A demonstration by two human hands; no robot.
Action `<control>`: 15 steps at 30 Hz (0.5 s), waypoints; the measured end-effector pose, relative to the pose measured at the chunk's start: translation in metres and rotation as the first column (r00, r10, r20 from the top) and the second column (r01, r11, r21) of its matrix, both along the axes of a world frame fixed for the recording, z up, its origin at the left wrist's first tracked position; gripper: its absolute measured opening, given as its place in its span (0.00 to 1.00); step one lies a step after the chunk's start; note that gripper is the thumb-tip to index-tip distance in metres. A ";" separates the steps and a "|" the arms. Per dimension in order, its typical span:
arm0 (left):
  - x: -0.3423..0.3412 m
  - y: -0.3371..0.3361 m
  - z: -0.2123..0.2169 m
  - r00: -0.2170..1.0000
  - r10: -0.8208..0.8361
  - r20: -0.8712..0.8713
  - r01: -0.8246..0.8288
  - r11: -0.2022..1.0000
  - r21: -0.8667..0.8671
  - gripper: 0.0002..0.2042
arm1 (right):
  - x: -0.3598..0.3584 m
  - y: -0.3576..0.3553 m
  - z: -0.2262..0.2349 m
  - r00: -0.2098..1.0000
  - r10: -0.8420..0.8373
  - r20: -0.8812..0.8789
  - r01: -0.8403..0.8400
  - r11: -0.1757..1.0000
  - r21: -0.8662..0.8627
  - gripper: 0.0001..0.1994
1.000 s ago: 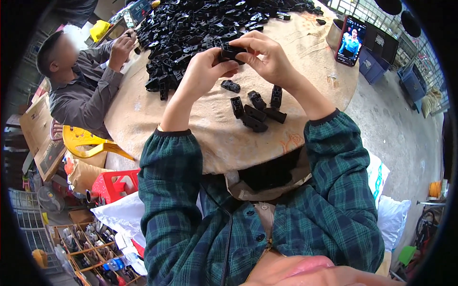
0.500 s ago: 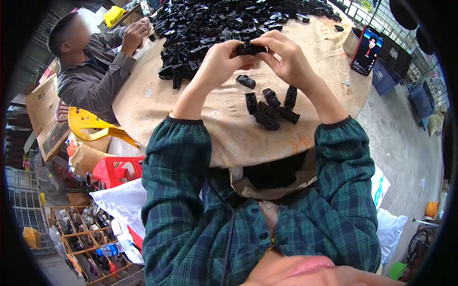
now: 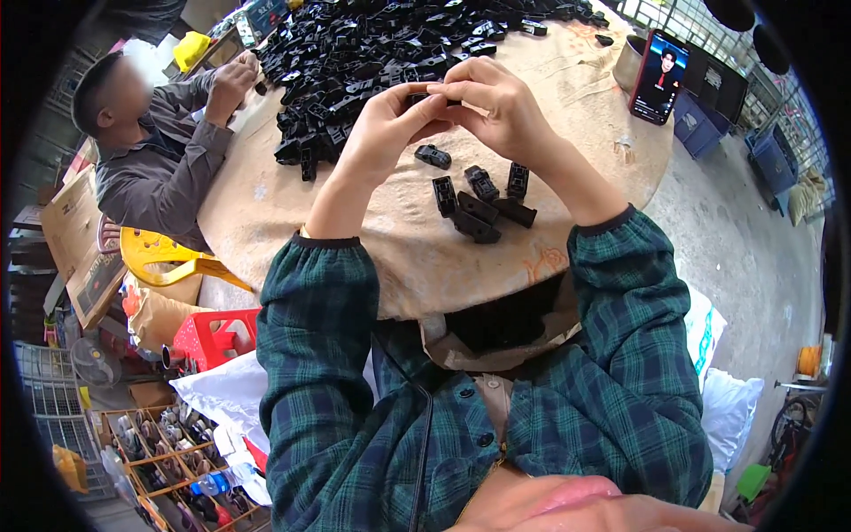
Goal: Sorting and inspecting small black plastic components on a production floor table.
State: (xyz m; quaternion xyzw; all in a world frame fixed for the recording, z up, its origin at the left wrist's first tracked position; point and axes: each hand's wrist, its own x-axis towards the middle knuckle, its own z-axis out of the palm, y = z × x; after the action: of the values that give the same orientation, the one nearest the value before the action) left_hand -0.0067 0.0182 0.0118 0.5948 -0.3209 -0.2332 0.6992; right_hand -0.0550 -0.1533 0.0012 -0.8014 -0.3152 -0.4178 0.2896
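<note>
Toward the far edge of the table (image 3: 576, 97) lay black parts (image 3: 355, 62), while left hand (image 3: 386, 129) and right hand (image 3: 496, 102) pinched a mostly hidden piece (image 3: 453, 103), best held steady

Glossy black plastic parts, moulded and ridged, (image 3: 368, 66) heap upon a rounded worktop (image 3: 390, 275) draped in creased, matt beige cloth. Nearby, smooth plastic forms a yellow chair (image 3: 139, 246) and a red stool (image 3: 199, 344). A green-and-navy plaid sleeve (image 3: 310, 297) shows soft woven cloth; the grey floor (image 3: 745, 248) resembles matt concrete, the upright phone's screen (image 3: 658, 78) smooth glass.
</note>
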 end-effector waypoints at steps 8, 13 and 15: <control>-0.012 -0.007 0.006 0.849 0.272 0.454 -0.316 0.948 0.023 0.11 | 0.007 -0.010 -0.007 0.927 0.235 -0.293 -0.095 0.901 0.423 0.28; -0.011 -0.008 0.006 0.863 0.167 0.476 -0.201 0.979 0.020 0.12 | 0.006 -0.010 -0.009 0.596 0.631 -0.496 -0.225 0.725 0.651 0.21; -0.011 -0.005 0.004 0.898 0.085 0.432 -0.132 0.988 0.078 0.14 | 0.007 -0.008 -0.009 0.595 0.603 -0.532 -0.222 0.759 0.612 0.20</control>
State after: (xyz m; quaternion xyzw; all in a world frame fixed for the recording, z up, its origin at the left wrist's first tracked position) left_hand -0.0177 0.0134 0.0159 0.6844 -0.4199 -0.0744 0.5914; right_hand -0.0482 -0.1611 -0.0083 -0.6976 -0.2480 -0.0623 0.6693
